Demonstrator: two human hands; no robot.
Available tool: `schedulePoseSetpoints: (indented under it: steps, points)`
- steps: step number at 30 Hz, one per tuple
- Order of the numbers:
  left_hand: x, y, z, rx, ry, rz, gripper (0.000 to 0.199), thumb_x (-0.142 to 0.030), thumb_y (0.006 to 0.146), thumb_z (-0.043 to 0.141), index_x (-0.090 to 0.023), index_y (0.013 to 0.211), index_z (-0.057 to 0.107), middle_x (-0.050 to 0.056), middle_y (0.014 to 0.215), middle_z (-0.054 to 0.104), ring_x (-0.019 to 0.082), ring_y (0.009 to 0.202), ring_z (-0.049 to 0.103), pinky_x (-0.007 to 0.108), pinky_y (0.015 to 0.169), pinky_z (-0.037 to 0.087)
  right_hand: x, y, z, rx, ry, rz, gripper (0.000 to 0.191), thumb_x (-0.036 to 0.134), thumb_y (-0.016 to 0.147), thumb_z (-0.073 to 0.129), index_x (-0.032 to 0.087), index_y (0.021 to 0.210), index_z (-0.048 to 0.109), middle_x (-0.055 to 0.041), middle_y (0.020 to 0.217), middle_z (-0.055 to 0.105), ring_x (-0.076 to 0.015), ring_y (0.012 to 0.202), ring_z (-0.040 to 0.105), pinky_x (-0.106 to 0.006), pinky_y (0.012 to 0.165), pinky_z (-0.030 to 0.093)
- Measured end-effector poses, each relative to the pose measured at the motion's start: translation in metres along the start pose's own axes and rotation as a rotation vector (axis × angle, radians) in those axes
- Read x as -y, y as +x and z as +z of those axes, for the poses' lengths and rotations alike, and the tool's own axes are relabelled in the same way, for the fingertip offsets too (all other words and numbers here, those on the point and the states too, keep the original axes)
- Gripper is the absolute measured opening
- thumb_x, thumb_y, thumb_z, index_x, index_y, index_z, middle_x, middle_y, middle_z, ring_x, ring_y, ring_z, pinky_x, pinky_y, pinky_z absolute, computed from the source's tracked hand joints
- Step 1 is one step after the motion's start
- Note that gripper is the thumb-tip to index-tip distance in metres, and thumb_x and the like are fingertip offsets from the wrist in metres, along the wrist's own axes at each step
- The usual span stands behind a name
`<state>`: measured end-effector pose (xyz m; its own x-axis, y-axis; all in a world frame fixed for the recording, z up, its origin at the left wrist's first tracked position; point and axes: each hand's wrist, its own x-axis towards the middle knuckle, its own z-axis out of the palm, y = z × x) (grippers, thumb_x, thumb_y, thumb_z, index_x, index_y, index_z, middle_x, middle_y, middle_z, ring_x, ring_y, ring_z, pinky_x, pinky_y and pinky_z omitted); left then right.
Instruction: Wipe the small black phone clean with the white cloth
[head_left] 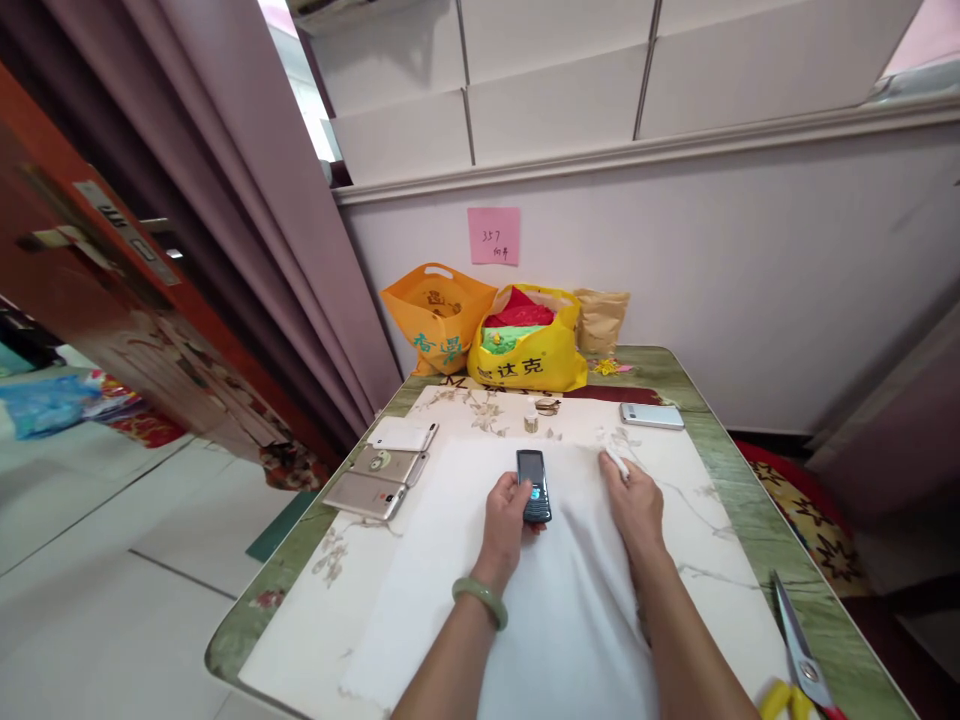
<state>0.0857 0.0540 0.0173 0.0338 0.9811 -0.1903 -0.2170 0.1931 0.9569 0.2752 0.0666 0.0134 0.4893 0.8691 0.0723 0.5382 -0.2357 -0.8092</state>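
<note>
My left hand [508, 515], with a green bangle [480, 602] on its wrist, grips a small dark keypad phone [533, 470]. The thumb rests on the keys and the screen faces up. A white cloth [450, 560] is spread under both hands, with creases running toward the right one. Closed in a pinch, my right hand [636, 502] holds white material that looks like the cloth's upper right corner. Three phones [375, 494] lie overlapping at the left. Beyond my hands stand a small bottle [531, 418] and a pair of glasses [549, 407].
A silver phone [652, 416] lies at the back right. Scissors [802, 655] rest near the front right edge. An orange bag [435, 325], a yellow bag [525, 365] and a brown paper packet [602, 320] stand against the wall. A patterned mat [300, 640] covers the table [232, 640].
</note>
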Motion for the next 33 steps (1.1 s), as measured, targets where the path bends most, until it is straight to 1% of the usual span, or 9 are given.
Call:
schedulePoseSetpoints:
  steps: [3, 7, 10, 13, 17, 21, 25, 30, 33]
  points:
    - [0.003, -0.001, -0.003, 0.067, 0.036, 0.022, 0.032, -0.046, 0.078, 0.063, -0.020, 0.089, 0.050, -0.004, 0.066, 0.055, 0.012, 0.049, 0.055, 0.021, 0.039, 0.043, 0.004, -0.001, -0.003, -0.102, -0.126, -0.024, 0.050, 0.057, 0.088, 0.040, 0.020, 0.100, 0.071, -0.0115, 0.094, 0.067, -0.0244, 0.082, 0.060, -0.031, 0.069, 0.038]
    - [0.007, 0.001, -0.006, 0.097, 0.072, 0.053, 0.030, -0.044, 0.078, 0.063, -0.020, 0.089, 0.051, -0.005, 0.064, 0.053, 0.010, 0.046, 0.051, 0.021, 0.037, 0.041, 0.028, -0.015, -0.001, -0.128, -0.060, -0.156, 0.042, 0.054, 0.085, 0.049, 0.022, 0.102, 0.069, -0.0075, 0.088, 0.069, -0.0206, 0.074, 0.059, -0.029, 0.067, 0.038]
    - [0.007, 0.001, -0.007, 0.061, 0.059, 0.088, 0.026, -0.042, 0.081, 0.060, -0.019, 0.091, 0.055, -0.003, 0.068, 0.058, 0.010, 0.051, 0.052, 0.021, 0.043, 0.044, 0.048, -0.031, 0.000, 0.127, 0.143, -0.268, 0.042, 0.058, 0.083, 0.053, 0.020, 0.091, 0.069, -0.0051, 0.076, 0.068, -0.0169, 0.063, 0.057, -0.027, 0.061, 0.040]
    - [0.006, 0.000, -0.008, -0.024, 0.020, 0.172, 0.024, -0.037, 0.081, 0.057, -0.017, 0.094, 0.060, 0.002, 0.078, 0.065, 0.014, 0.066, 0.059, 0.024, 0.058, 0.049, 0.057, -0.042, 0.006, 0.410, 0.503, -0.133, 0.052, 0.064, 0.085, 0.044, 0.017, 0.083, 0.068, -0.0068, 0.077, 0.067, -0.0168, 0.062, 0.059, -0.025, 0.052, 0.042]
    - [0.007, 0.001, -0.009, -0.057, -0.002, 0.217, 0.026, -0.032, 0.080, 0.055, -0.014, 0.098, 0.063, 0.006, 0.087, 0.070, 0.018, 0.076, 0.062, 0.029, 0.070, 0.050, 0.058, -0.052, 0.023, 0.302, 0.541, 0.112, 0.041, 0.060, 0.078, 0.057, 0.019, 0.082, 0.060, -0.0035, 0.072, 0.063, -0.0159, 0.055, 0.057, -0.025, 0.047, 0.041]
    - [0.010, 0.002, -0.012, -0.023, 0.022, 0.207, 0.027, -0.034, 0.083, 0.054, -0.015, 0.098, 0.064, 0.007, 0.087, 0.069, 0.018, 0.077, 0.061, 0.031, 0.076, 0.049, 0.059, -0.064, 0.042, 0.181, 0.287, 0.006, 0.033, 0.054, 0.078, 0.060, 0.021, 0.079, 0.057, -0.0009, 0.067, 0.061, -0.0167, 0.058, 0.055, -0.027, 0.056, 0.040]
    - [0.008, 0.001, -0.013, -0.008, 0.144, 0.233, 0.029, -0.043, 0.086, 0.051, -0.016, 0.085, 0.062, 0.003, 0.077, 0.063, 0.016, 0.070, 0.055, 0.027, 0.069, 0.045, 0.052, -0.069, 0.053, 0.090, 0.278, -0.122, 0.040, 0.055, 0.087, 0.045, 0.022, 0.065, 0.047, 0.0021, 0.059, 0.051, -0.0150, 0.057, 0.046, -0.026, 0.057, 0.034]
    - [-0.001, -0.001, -0.005, 0.115, 0.327, 0.255, 0.040, -0.049, 0.088, 0.050, -0.018, 0.062, 0.046, -0.004, 0.058, 0.040, 0.011, 0.058, 0.036, 0.023, 0.055, 0.032, 0.035, -0.056, 0.058, -0.004, 0.476, 0.021, 0.046, 0.060, 0.090, 0.035, 0.022, 0.068, 0.046, 0.0020, 0.063, 0.051, -0.0153, 0.063, 0.044, -0.026, 0.061, 0.036]
    - [-0.006, 0.001, 0.000, 0.137, 0.374, 0.236, 0.042, -0.052, 0.088, 0.048, -0.018, 0.062, 0.046, -0.004, 0.059, 0.039, 0.011, 0.059, 0.035, 0.024, 0.056, 0.031, 0.030, -0.049, 0.061, -0.002, 0.529, 0.058, 0.047, 0.064, 0.088, 0.036, 0.022, 0.069, 0.046, 0.0026, 0.063, 0.050, -0.0151, 0.063, 0.043, -0.026, 0.062, 0.036]
